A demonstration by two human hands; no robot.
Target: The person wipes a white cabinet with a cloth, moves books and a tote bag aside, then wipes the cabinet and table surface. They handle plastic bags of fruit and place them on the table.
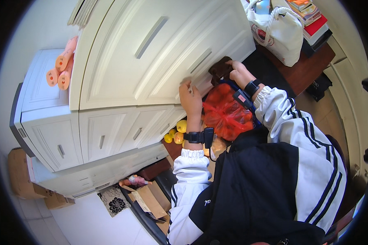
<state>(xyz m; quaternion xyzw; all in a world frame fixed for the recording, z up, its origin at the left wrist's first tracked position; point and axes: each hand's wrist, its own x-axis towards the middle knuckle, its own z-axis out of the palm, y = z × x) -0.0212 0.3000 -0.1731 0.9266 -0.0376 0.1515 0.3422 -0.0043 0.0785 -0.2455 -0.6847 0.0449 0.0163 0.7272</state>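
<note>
My right hand (239, 73) grips a small dark brown object (221, 69) close to the white drawer front; it looks soft, but its kind is hard to make out. To the left, my left hand (190, 99) is raised against the white drawers (167, 61), fingers a little apart and bent, with nothing seen in them. Below and between both hands sits a knotted red plastic bag (227, 116) with round things inside. Several yellow and reddish fruits (179, 132) lie beside my left wrist. Black straps with small devices circle both wrists.
A white cloth bag (280, 34) and a stack of books (308, 16) stand on a dark wooden top at the upper right. Pink rolls (63, 65) lie on a cabinet at left. An opened cardboard box (153, 200) rests on a black seat below.
</note>
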